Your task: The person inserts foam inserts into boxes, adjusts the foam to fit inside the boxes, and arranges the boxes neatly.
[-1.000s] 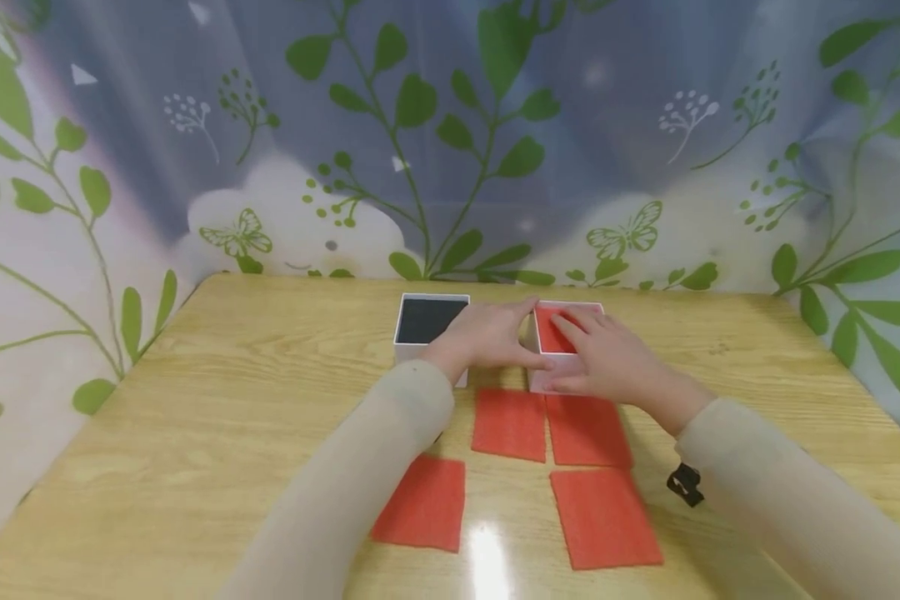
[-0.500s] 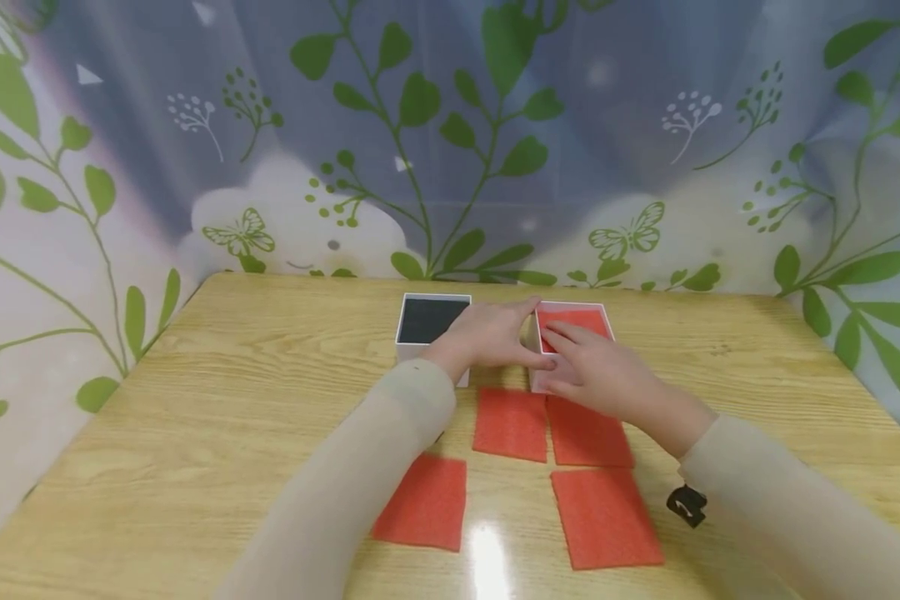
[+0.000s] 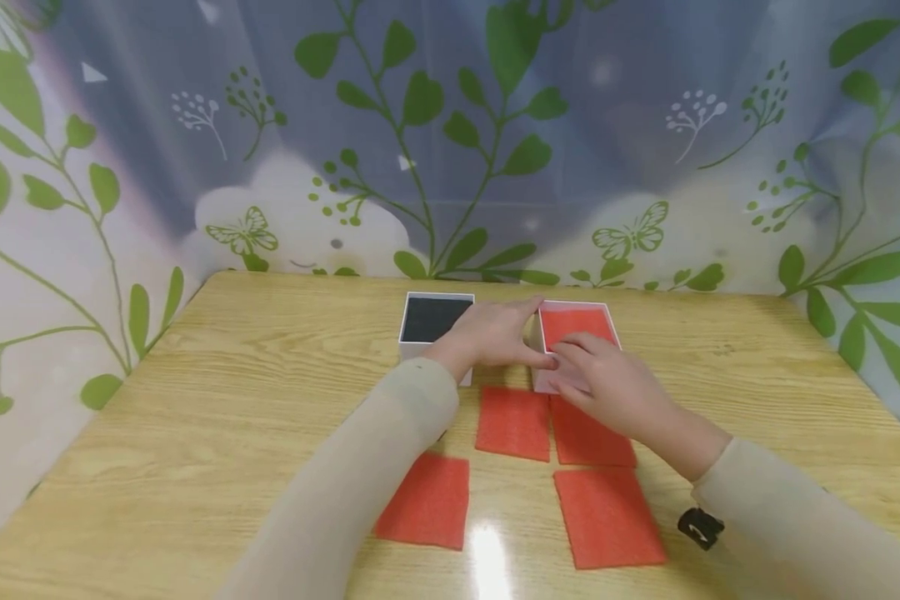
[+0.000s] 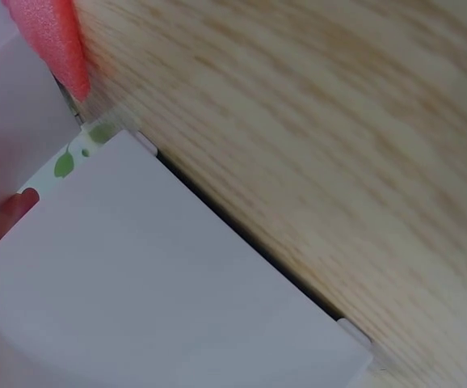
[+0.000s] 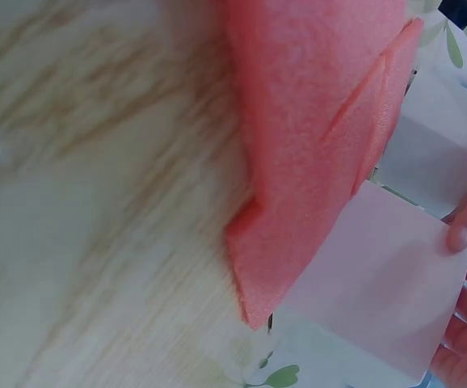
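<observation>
Two small white boxes sit at the far side of the desk (image 3: 195, 417), and both hands are at the one on the right. That box (image 3: 570, 379) already has a red foam sheet (image 3: 573, 321) lying in its opening, while the box just beyond the left hand (image 3: 487, 337) shows only a dark lining (image 3: 427, 319). The left hand rests against the left wall of the filled box, between the two boxes, thumb along the near edge, fingers fairly straight and steadying it more than gripping it. The right hand (image 3: 607, 387) hovers over the near rim of the same box with fingers loosely extended; it seems to hold nothing, though its fingertips may touch the rim. Four more red foam sheets lie flat on the desk nearer than the hands: two side by side directly below the wrists (image 3: 513, 422) (image 3: 592, 433), and two closer still (image 3: 423, 500) (image 3: 607, 517). Judging from this, one sheet is placed, four remain outside, and the dark-lined box holds no red sheet, so the work looks only begun
</observation>
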{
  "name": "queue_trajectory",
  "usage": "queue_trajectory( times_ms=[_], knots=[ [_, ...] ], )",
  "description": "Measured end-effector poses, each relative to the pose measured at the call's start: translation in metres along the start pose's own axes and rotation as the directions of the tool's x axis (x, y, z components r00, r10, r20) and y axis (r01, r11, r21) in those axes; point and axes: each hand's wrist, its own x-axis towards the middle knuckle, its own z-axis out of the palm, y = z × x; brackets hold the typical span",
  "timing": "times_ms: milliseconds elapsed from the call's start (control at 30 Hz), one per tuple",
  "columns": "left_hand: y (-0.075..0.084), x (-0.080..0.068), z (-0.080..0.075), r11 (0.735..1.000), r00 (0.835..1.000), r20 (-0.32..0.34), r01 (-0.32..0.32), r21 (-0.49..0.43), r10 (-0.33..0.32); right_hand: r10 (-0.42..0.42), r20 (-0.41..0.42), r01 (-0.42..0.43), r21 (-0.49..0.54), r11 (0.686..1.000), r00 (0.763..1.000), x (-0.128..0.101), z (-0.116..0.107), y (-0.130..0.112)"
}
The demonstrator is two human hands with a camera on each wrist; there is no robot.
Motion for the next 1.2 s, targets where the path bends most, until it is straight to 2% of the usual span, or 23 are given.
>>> queue_trajectory(
  times_ms=[633,800,967,1200],
  knots=[
    [0.001,0.001,-0.002,1.000,1.000,0.011,0.014,0.011,-0.014,0.004,0.018,-0.003,-0.022,1.000,1.000,0.001,-0.001,0.002],
    [0.003,0.003,-0.003,1.000,1.000,0.019,0.010,0.004,-0.010,0.010,-0.020,-0.012,-0.108,0.994,1.000,-0.007,-0.012,0.011],
    [0.002,0.003,-0.003,0.999,0.999,0.021,0.028,0.017,-0.028,-0.036,-0.023,0.031,-0.200,0.979,0.999,-0.011,-0.016,0.018],
    [0.001,0.001,-0.002,1.000,0.999,0.025,0.022,0.015,-0.023,-0.041,-0.002,0.040,-0.219,0.975,0.999,-0.011,-0.012,0.020]
  ],
)
